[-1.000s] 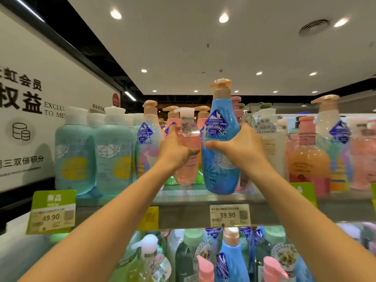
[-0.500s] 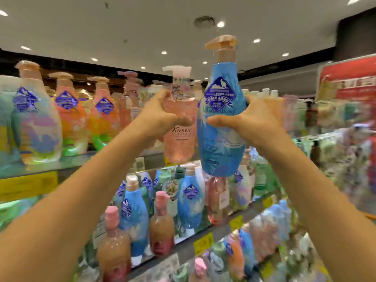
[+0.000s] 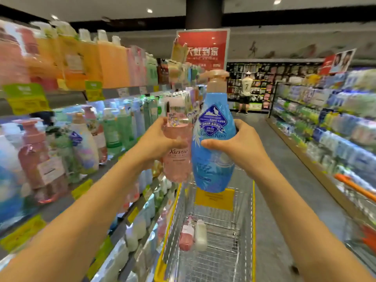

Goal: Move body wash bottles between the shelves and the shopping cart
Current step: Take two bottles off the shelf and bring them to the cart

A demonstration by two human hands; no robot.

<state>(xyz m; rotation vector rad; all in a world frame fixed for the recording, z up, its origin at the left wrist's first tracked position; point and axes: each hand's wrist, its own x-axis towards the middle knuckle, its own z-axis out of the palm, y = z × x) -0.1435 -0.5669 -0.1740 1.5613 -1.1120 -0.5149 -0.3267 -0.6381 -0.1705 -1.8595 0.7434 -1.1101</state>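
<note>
Two bottles [image 3: 192, 234] in wire cart [image 3: 240, 251]

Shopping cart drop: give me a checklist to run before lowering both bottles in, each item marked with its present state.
1. Left hand grip on the pink bottle: ok, fingers wrapped round it.
2. Right hand grip on the blue bottle: ok.
3. Both bottles upright: ok.
4. Bottles over the shopping cart: ok, held above its front end.
5. Free floor in the basket: ok; two small bottles lie to the left, bare wire beside them.
6. Pump heads locked: cannot tell.
</note>
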